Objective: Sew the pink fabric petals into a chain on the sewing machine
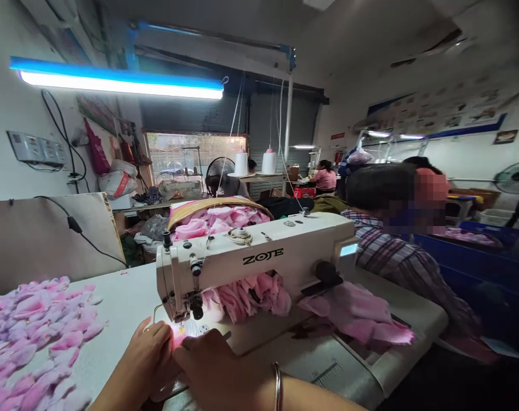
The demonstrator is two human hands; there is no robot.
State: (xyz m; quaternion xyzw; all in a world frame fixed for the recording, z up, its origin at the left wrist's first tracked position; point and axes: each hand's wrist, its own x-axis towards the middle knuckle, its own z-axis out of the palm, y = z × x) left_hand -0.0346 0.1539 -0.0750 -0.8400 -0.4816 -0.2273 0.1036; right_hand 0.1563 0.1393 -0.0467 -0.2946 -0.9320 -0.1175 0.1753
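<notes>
A white sewing machine (259,257) marked ZOJE stands on the pale table. Just below its needle, a small lit pink fabric piece (177,335) lies between my hands. My left hand (150,348) pinches its left side, fingers pressed together. From the right, my right hand (212,365) closes over the same piece, a silver bangle on that wrist. Bunched pink fabric (250,299) sits behind the machine's arm, and more pink cloth (362,314) lies right of it. Many pink and lilac pieces (36,337) are heaped at the left of the table.
A basket (259,206) of pink pieces stands behind the machine. Two thread cones (268,161) stand beyond it. At the right sits a person in a plaid shirt (396,257); other people sit farther back. A tube light (122,83) hangs above.
</notes>
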